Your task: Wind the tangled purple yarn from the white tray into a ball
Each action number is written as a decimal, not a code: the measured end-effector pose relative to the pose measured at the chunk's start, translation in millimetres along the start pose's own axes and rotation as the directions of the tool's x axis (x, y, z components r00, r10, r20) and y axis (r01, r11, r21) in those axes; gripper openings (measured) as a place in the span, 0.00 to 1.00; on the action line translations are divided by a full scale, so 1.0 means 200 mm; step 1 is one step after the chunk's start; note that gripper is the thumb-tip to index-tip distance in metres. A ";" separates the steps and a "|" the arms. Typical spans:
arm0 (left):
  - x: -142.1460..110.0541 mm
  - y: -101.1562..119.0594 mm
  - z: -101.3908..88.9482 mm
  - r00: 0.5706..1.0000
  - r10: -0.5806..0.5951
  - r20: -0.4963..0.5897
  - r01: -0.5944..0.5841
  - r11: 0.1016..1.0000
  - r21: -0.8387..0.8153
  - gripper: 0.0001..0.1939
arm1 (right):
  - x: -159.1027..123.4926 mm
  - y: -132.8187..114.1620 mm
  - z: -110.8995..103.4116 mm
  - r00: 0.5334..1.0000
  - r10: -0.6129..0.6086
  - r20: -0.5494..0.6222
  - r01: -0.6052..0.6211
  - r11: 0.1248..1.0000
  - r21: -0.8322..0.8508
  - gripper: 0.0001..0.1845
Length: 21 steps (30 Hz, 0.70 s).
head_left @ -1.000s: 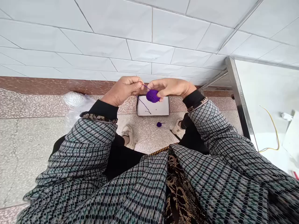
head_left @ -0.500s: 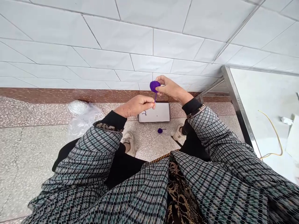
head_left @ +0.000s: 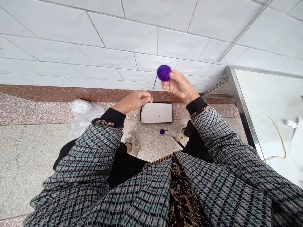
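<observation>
A ball of purple yarn (head_left: pixel 163 73) is held up in the fingers of my right hand (head_left: pixel 180 84), in front of the tiled wall. From it a purple strand (head_left: pixel 154 85) runs down to the left, fairly straight. My left hand (head_left: pixel 137 100) pinches that strand between thumb and forefinger, lower than the ball. Below the hands, a shallow white box with a dark rim (head_left: pixel 157 113) lies on the floor. A small purple yarn ball (head_left: pixel 162 131) with a short tail rests on the floor in front of it.
White yarn (head_left: pixel 80 106) and a clear plastic bag (head_left: pixel 86 121) lie on the floor at the left, by the wall. At the right stands a metal-edged table (head_left: pixel 267 94) with a yellow cord (head_left: pixel 281 138) on it. My shoes are on either side of the small ball.
My right hand has lifted the yarn ball up and to the right. My left hand has shifted slightly left and up, so the strand between them is longer.
</observation>
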State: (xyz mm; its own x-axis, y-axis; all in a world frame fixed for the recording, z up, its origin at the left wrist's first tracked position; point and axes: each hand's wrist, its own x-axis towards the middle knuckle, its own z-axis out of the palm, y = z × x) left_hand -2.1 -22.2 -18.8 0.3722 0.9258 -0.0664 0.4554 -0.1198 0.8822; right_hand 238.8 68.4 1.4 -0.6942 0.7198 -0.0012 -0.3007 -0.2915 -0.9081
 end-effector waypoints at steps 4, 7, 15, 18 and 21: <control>0.01 0.02 0.02 0.986 0.059 0.153 -0.067 0.997 0.047 0.15 | 0.04 0.03 0.01 0.965 0.003 -0.263 -0.031 0.994 -0.101 0.19; 0.00 0.04 0.01 0.962 0.064 0.264 -0.055 0.998 -0.045 0.16 | 0.04 0.05 0.04 0.934 0.049 -0.354 -0.179 0.921 -0.345 0.19; -0.03 0.02 0.01 0.993 -0.093 -0.071 0.041 0.846 -0.532 0.12 | -0.04 -0.01 0.06 0.861 0.508 -0.009 -0.284 0.466 -0.838 0.18; -0.03 0.00 0.01 0.972 -0.191 -0.135 0.065 0.775 -0.629 0.12 | -0.04 -0.01 0.05 0.843 0.534 0.058 -0.193 0.401 -0.896 0.18; -0.03 -0.02 0.02 0.958 -0.247 -0.144 0.076 0.707 -0.703 0.12 | -0.02 0.04 0.04 0.864 0.502 0.018 -0.121 0.242 -0.963 0.17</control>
State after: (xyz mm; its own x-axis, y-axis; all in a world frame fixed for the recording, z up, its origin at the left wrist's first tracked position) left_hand -1.6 -28.1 -23.4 0.1274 0.9684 -0.2144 -0.2183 0.2382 0.9464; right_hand 233.3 58.0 -1.3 -0.7629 0.4646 -0.4497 0.6406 0.4493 -0.6227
